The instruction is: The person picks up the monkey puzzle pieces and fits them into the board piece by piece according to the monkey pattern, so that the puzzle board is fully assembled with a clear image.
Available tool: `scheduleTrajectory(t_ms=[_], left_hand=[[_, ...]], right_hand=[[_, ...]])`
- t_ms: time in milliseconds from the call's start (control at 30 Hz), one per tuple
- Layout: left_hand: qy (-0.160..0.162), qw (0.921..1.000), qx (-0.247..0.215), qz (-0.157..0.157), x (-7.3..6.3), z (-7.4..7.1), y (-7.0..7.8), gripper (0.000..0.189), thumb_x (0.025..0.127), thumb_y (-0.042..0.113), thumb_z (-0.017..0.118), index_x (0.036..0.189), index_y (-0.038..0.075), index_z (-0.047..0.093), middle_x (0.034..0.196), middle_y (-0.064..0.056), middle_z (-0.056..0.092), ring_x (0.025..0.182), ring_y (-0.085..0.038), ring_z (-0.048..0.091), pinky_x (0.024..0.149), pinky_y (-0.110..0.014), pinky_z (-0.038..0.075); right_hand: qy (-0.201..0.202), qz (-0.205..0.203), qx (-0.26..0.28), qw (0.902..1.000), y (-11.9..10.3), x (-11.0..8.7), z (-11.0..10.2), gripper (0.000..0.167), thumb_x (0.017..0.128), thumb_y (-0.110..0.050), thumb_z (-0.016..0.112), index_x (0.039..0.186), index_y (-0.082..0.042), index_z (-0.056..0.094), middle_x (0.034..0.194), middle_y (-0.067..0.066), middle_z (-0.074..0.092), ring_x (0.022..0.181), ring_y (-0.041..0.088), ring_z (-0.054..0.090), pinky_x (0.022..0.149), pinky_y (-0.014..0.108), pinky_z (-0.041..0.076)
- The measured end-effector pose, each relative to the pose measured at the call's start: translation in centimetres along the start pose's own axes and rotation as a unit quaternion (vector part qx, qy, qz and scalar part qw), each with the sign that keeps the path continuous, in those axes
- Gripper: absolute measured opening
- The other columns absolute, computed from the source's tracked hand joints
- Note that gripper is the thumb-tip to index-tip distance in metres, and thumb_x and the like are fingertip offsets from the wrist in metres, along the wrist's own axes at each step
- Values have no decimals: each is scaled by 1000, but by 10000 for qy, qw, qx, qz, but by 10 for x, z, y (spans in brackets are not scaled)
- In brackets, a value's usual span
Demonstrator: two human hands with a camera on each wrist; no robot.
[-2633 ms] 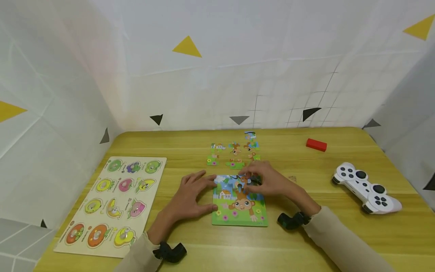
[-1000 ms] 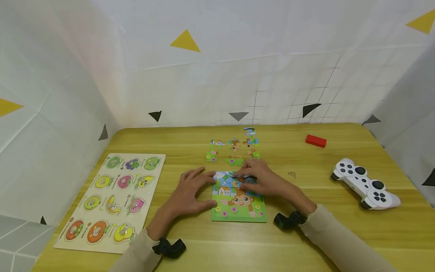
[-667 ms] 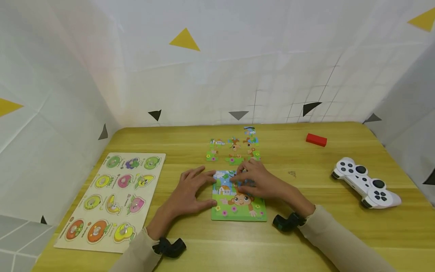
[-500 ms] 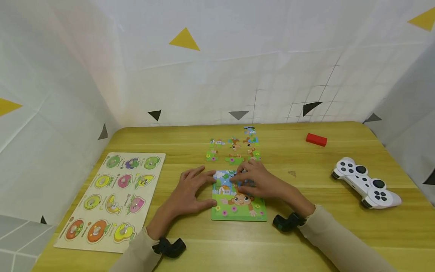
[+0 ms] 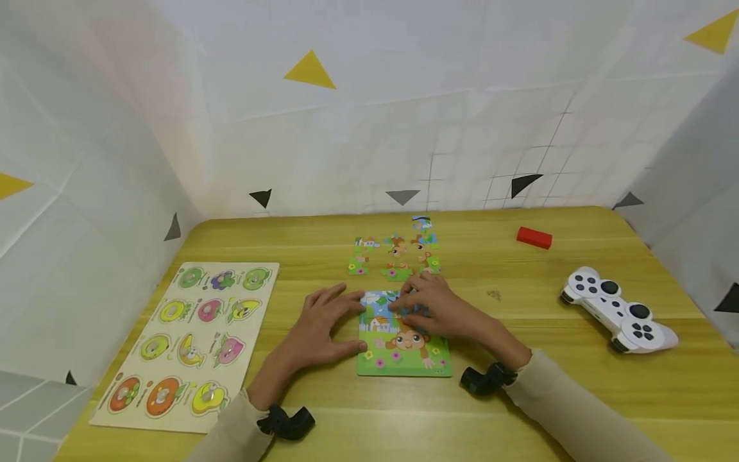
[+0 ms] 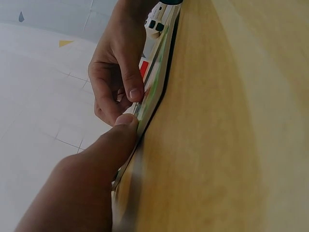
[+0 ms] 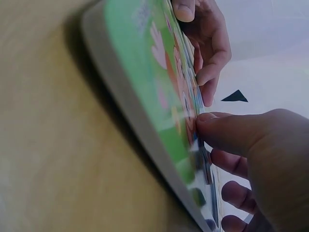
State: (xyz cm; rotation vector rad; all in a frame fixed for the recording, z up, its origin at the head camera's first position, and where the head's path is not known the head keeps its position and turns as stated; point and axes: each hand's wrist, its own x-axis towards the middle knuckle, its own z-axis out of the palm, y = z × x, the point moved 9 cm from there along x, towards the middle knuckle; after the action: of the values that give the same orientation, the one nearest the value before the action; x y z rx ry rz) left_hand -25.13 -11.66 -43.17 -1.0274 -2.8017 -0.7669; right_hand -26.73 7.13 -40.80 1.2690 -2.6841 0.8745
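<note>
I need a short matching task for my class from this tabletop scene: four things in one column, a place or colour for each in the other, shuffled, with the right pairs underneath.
Column one
1. monkey puzzle board
2. fruit board
3. game controller
4. small block

Column two
A. red all over
B. to the left of the left hand
C. partly covered by the right hand in the head view
D. white, with dark buttons

Right pairs: 1-C, 2-B, 3-D, 4-A
</note>
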Motion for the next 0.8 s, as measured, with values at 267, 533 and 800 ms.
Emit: scheduleTrajectory(t_ms=[267, 533, 800], left_hand=[[16, 10000, 17, -1, -1, -1, 0, 62, 86, 65, 70, 136, 30, 60, 159, 10, 46, 154, -28, 30, 120, -58, 19], [34, 10000, 26, 45, -1, -1, 1, 62, 86, 65, 70, 136, 30, 60, 159, 10, 46, 154, -29, 30, 119, -59, 19], [54, 9999, 39, 78, 0, 1, 1, 61, 86, 65, 69, 136, 30, 60, 159, 9, 46, 154, -29, 30, 119, -60, 20]], right_hand=[[-47, 100, 89, 9999, 0, 1, 1, 26, 94, -22, 75, 119, -27, 77, 113, -2, 66, 95, 13, 41, 86, 39, 30], [169, -38, 122, 9998, 0, 2, -2, 24, 92, -20, 76, 116, -25, 78, 108, -2, 68, 94, 13, 46, 86, 39, 31], [322, 41, 513, 9982, 11, 1, -9, 22, 93, -18, 75, 115, -18, 78, 104, -2, 70, 98, 17, 55, 86, 37, 39]])
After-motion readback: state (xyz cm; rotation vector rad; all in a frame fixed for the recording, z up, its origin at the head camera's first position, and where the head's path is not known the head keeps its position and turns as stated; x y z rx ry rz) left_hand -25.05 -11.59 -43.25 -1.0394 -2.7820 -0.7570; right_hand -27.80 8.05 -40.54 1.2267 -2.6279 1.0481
